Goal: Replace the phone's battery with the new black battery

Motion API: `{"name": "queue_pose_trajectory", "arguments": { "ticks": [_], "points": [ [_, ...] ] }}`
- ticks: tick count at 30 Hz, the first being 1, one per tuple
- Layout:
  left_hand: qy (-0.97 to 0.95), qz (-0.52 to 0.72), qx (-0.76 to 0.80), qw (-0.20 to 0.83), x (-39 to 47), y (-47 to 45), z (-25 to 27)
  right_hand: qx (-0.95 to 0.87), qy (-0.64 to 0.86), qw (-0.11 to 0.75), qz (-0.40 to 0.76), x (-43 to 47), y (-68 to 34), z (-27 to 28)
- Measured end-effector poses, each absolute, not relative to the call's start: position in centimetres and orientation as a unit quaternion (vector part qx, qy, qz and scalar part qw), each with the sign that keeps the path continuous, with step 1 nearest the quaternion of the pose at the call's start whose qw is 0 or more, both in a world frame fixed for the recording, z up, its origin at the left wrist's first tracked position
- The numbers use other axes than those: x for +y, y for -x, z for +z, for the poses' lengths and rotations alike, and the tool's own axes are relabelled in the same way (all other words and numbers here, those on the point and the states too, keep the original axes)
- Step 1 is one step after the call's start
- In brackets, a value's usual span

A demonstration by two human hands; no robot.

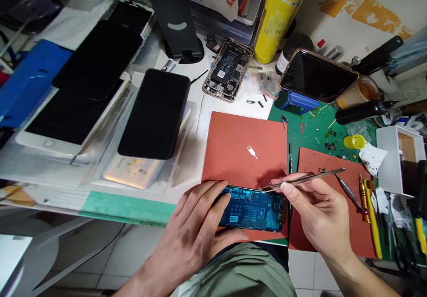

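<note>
A smartphone with a see-through blue back [255,212] lies lengthwise at the front edge of an orange-red mat [230,145]; its battery and inner parts show through. My left hand [203,219] grips its left end, fingers over the top and thumb along the near side. Metal tweezers [313,177] are pinched in my right hand [322,210], their tips pointing left at the phone's far long edge. Whether the tips touch the phone or hold anything, I cannot tell. A SIM eject pin [252,152] lies on the mat beyond the phone.
An opened phone [228,70] lies at the back. To the left, a black phone [155,114] and a white phone [71,119] rest on plastic cases. Another phone [318,76] leans on a blue stand. A second mat [336,203] carries a metal pick [350,192] and yellow-handled tools [372,225].
</note>
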State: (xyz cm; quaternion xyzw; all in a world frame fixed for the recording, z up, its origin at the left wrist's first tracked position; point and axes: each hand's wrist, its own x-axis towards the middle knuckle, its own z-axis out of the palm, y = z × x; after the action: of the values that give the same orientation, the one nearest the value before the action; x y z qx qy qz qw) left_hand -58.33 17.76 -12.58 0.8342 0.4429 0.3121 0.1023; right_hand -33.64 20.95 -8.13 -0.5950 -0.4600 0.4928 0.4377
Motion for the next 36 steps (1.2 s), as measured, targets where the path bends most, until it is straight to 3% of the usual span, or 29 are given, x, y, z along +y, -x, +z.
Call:
{"name": "queue_pose_trajectory", "arguments": {
  "ticks": [10, 36],
  "points": [
    [-0.865, 0.275, 0.403, 0.12, 18.2, 57.8, -12.3, -0.415, 0.633, 0.518, 0.398, 17.3, 32.8, -9.5],
    [-0.842, 0.299, 0.434, 0.112, 17.7, 58.3, -12.6, -0.402, 0.636, 0.436, 0.494, 19.7, 33.6, -9.1]
  ]
}}
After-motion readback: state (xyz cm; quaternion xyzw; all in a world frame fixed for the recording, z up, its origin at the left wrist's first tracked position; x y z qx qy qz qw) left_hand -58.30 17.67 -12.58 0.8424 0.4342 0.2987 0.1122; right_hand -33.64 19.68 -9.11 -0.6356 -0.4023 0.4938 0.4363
